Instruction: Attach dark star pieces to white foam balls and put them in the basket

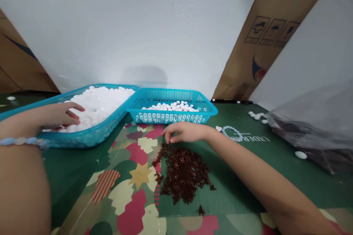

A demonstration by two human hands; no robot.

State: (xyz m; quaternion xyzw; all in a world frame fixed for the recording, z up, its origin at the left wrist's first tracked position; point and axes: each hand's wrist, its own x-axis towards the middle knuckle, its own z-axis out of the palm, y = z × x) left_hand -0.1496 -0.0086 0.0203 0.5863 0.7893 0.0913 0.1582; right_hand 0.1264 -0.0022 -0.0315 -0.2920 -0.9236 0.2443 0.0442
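My left hand (62, 115), a blue beaded bracelet (19, 141) at its wrist, reaches over the left turquoise basket (82, 140). Its fingers are apart and slightly bent, low among the small white balls (102, 101) heaped there; some fingertips are hidden. My right hand (182, 132) is at the far end of a pile of dark reddish-brown, star-like pieces (184, 172). Its fingers curl down with thumb and forefinger close together; whatever lies between them is too small or hidden to make out.
A second turquoise basket (171, 117) with fewer white balls stands against the white panel (143, 25). On the green surface at right lie a pale blue bracelet (233, 133), loose white pieces (300, 155) and a clear plastic bag (311, 117) with dark contents. Brown cardboard (259, 44) rises behind.
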